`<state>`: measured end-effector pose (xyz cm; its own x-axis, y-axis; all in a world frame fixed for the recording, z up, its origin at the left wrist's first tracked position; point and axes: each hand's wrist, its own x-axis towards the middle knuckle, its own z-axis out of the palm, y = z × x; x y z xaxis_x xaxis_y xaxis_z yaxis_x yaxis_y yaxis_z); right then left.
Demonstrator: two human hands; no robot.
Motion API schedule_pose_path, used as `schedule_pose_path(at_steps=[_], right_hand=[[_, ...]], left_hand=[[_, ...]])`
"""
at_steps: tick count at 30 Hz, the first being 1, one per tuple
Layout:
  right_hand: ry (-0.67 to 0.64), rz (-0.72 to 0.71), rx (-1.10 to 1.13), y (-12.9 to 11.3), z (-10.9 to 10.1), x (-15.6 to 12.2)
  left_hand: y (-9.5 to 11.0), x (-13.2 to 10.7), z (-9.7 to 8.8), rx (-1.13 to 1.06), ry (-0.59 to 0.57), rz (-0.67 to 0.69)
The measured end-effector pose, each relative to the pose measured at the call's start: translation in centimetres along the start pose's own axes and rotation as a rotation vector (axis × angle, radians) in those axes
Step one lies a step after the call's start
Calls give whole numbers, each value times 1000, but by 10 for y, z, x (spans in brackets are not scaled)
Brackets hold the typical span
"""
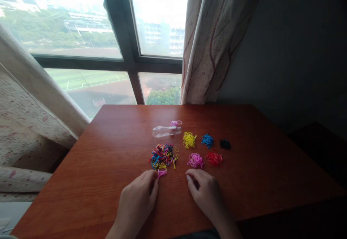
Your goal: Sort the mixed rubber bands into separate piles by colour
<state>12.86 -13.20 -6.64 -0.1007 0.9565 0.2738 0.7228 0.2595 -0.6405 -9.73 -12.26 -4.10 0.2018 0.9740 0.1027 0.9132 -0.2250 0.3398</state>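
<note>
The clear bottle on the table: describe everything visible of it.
The clear bottle is small and see-through, and looks plastic and empty. It lies on its side on the wooden table, its uncapped threaded neck pointing right. A pink cap lies just behind the neck; whether they touch is unclear. The mixed pile of rubber bands lies nearer the person, apart. Neither the left hand nor the right hand touches it.

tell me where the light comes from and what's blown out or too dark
Head view: daylight enters through the window, its upper panes blown out white; the wall at right sinks to near black; the table carries a soft sheen on its left; the bands look sharp; the left hand and right hand are dimly lit.
</note>
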Motion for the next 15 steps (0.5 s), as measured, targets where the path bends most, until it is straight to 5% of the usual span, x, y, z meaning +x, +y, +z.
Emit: schedule_pose_path(at_steps=[15], right_hand=[[-15, 19, 8, -3, -2, -1]], left_hand=[[0, 4, -3, -180, 107, 14]])
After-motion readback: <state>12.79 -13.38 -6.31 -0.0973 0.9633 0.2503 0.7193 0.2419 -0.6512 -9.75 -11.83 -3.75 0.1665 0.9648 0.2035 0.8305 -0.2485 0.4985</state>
